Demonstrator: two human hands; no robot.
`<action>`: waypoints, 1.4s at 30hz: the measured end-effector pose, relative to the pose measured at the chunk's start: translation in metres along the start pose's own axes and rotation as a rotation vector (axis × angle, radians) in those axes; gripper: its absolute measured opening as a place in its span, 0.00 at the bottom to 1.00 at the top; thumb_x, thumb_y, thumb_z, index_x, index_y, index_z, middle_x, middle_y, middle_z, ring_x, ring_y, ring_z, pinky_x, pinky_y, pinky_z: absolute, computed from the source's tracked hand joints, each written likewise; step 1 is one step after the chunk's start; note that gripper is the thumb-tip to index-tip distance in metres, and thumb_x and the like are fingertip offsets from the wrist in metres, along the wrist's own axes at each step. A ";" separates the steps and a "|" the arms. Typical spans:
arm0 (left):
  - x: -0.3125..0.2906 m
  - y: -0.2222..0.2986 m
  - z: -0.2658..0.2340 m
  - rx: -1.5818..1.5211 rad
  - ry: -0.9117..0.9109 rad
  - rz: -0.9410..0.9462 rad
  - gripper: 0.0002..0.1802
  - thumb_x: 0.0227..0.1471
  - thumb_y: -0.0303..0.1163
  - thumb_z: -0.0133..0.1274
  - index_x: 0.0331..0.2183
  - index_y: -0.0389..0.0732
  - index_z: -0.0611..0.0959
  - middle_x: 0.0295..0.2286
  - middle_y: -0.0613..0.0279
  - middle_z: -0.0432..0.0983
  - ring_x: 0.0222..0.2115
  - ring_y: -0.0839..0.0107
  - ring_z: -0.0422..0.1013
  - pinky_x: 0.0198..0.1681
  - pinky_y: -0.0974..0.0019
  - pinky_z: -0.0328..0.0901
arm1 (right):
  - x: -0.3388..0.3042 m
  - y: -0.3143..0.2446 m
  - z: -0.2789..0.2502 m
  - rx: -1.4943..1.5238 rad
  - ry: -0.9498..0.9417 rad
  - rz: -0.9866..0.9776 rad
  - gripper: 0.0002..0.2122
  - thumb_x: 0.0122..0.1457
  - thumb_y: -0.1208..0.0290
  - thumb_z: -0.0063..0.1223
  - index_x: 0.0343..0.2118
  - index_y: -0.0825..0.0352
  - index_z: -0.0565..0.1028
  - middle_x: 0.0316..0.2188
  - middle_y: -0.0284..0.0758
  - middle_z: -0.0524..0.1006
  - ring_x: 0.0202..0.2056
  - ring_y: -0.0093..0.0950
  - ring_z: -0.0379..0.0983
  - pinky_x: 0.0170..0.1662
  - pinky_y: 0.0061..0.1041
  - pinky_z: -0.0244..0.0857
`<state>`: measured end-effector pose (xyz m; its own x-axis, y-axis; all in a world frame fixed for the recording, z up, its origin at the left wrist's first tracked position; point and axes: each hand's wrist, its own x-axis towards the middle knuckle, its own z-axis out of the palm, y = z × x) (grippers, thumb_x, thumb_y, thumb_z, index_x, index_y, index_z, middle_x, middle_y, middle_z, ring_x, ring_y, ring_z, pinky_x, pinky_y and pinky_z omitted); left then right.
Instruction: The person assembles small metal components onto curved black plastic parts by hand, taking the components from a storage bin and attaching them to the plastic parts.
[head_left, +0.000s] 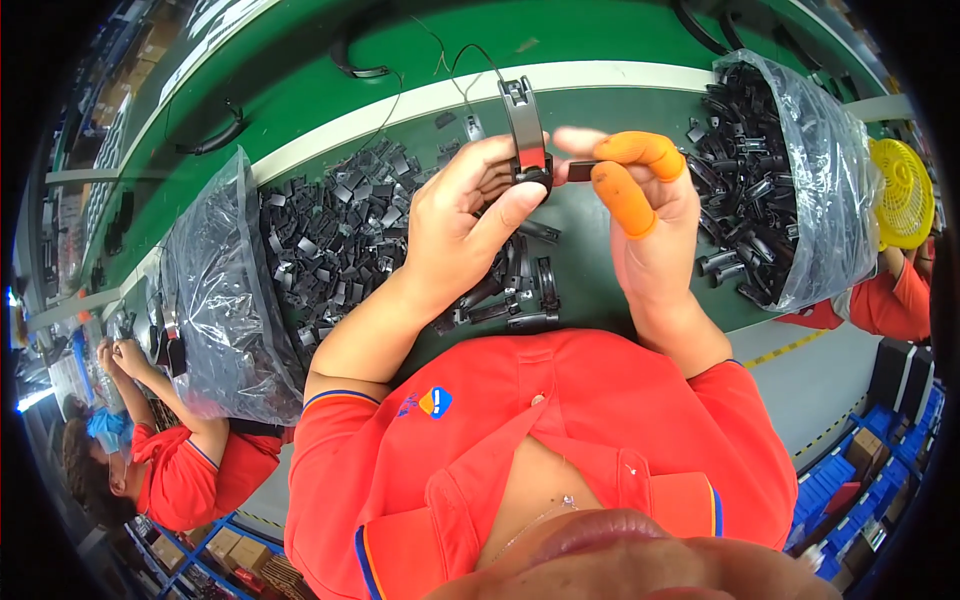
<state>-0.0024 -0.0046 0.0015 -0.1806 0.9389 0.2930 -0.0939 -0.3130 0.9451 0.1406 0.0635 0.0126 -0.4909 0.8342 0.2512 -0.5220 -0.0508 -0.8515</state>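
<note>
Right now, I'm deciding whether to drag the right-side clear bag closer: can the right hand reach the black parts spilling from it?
Probably yes: the clear bag opens toward the right hand, and nothing visible blocks the black parts. That hand's grip is taken by a small dark piece, though.

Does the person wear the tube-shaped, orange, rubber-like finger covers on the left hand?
No, the two orange finger covers are on fingers of the right hand, while the left hand shows only bare fingers.
</note>
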 end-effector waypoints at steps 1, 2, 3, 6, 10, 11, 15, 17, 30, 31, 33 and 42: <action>-0.001 -0.003 -0.001 0.022 0.027 -0.030 0.18 0.48 0.24 0.51 0.43 0.30 0.69 0.38 0.53 0.71 0.39 0.69 0.70 0.43 0.70 0.65 | -0.001 0.002 0.002 0.000 0.001 0.002 0.06 0.53 0.79 0.48 0.35 0.68 0.69 0.37 0.42 0.73 0.35 0.26 0.71 0.43 0.24 0.62; -0.001 -0.003 -0.001 0.020 0.026 -0.032 0.18 0.48 0.24 0.51 0.43 0.30 0.69 0.38 0.53 0.71 0.39 0.69 0.70 0.43 0.70 0.65 | -0.002 0.005 0.003 -0.017 0.028 0.012 0.06 0.53 0.79 0.48 0.34 0.68 0.70 0.40 0.40 0.70 0.37 0.24 0.68 0.43 0.23 0.61; -0.001 -0.003 0.000 0.067 0.030 -0.005 0.19 0.48 0.24 0.52 0.43 0.30 0.69 0.38 0.54 0.71 0.39 0.69 0.70 0.43 0.70 0.66 | -0.003 0.007 0.003 -0.034 0.054 0.023 0.05 0.52 0.79 0.49 0.33 0.67 0.71 0.43 0.38 0.68 0.38 0.22 0.66 0.44 0.22 0.59; -0.003 -0.003 -0.002 0.119 0.001 0.003 0.20 0.47 0.23 0.52 0.44 0.29 0.69 0.41 0.54 0.70 0.41 0.69 0.69 0.45 0.69 0.64 | -0.005 0.012 0.002 -0.024 0.034 0.005 0.05 0.51 0.80 0.50 0.32 0.67 0.72 0.45 0.33 0.64 0.41 0.20 0.62 0.46 0.20 0.56; -0.004 -0.006 0.002 0.106 0.039 0.043 0.19 0.46 0.24 0.54 0.42 0.30 0.71 0.37 0.56 0.72 0.37 0.70 0.71 0.41 0.71 0.67 | -0.005 0.019 -0.002 -0.156 -0.063 -0.103 0.06 0.50 0.80 0.51 0.32 0.66 0.72 0.44 0.32 0.65 0.41 0.20 0.62 0.46 0.20 0.55; -0.004 -0.007 0.002 0.105 0.039 0.042 0.19 0.46 0.24 0.54 0.42 0.30 0.71 0.37 0.56 0.72 0.37 0.70 0.71 0.41 0.71 0.67 | -0.005 0.019 -0.002 -0.183 -0.052 -0.115 0.08 0.49 0.81 0.53 0.33 0.68 0.72 0.42 0.32 0.65 0.43 0.20 0.61 0.47 0.21 0.55; -0.003 -0.007 -0.001 0.177 -0.020 0.048 0.18 0.47 0.26 0.54 0.41 0.32 0.72 0.35 0.56 0.73 0.35 0.72 0.72 0.39 0.71 0.66 | -0.002 0.015 0.000 0.025 -0.087 0.073 0.11 0.51 0.78 0.51 0.39 0.70 0.71 0.47 0.34 0.65 0.46 0.23 0.61 0.47 0.22 0.55; -0.004 -0.007 -0.002 0.254 -0.063 0.051 0.17 0.47 0.28 0.54 0.41 0.32 0.73 0.35 0.56 0.73 0.34 0.72 0.72 0.38 0.71 0.66 | 0.001 0.006 0.003 0.060 -0.077 0.143 0.12 0.52 0.77 0.50 0.41 0.71 0.70 0.48 0.35 0.65 0.47 0.24 0.62 0.48 0.23 0.55; -0.020 -0.014 0.020 -0.082 -0.054 -0.017 0.14 0.53 0.26 0.44 0.42 0.32 0.66 0.38 0.60 0.65 0.41 0.74 0.64 0.45 0.72 0.58 | -0.007 0.012 -0.005 -0.398 -0.165 -0.095 0.12 0.53 0.78 0.47 0.41 0.74 0.71 0.39 0.41 0.73 0.40 0.28 0.70 0.45 0.25 0.64; -0.020 -0.014 0.019 -0.079 -0.052 -0.018 0.14 0.53 0.26 0.44 0.42 0.32 0.66 0.38 0.60 0.65 0.41 0.74 0.64 0.45 0.72 0.58 | -0.007 0.012 -0.004 -0.393 -0.173 -0.108 0.12 0.53 0.78 0.47 0.41 0.74 0.71 0.39 0.41 0.73 0.40 0.28 0.70 0.45 0.25 0.64; -0.020 -0.014 0.018 -0.067 -0.058 0.023 0.13 0.53 0.27 0.43 0.41 0.32 0.66 0.36 0.60 0.65 0.40 0.75 0.64 0.44 0.73 0.58 | -0.010 0.012 -0.002 -0.408 -0.160 -0.105 0.12 0.53 0.78 0.47 0.41 0.74 0.71 0.39 0.41 0.73 0.40 0.28 0.70 0.45 0.25 0.64; -0.022 -0.021 0.022 0.072 0.044 -0.019 0.19 0.52 0.41 0.48 0.36 0.33 0.71 0.27 0.62 0.73 0.26 0.76 0.71 0.30 0.74 0.65 | -0.018 0.008 0.003 -0.311 -0.069 0.106 0.12 0.56 0.72 0.47 0.41 0.71 0.71 0.39 0.34 0.74 0.33 0.17 0.69 0.31 0.13 0.62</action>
<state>0.0249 -0.0154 -0.0218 -0.2221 0.9370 0.2697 -0.0270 -0.2824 0.9589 0.1435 0.0465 0.0024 -0.5824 0.7937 0.1756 -0.2332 0.0438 -0.9714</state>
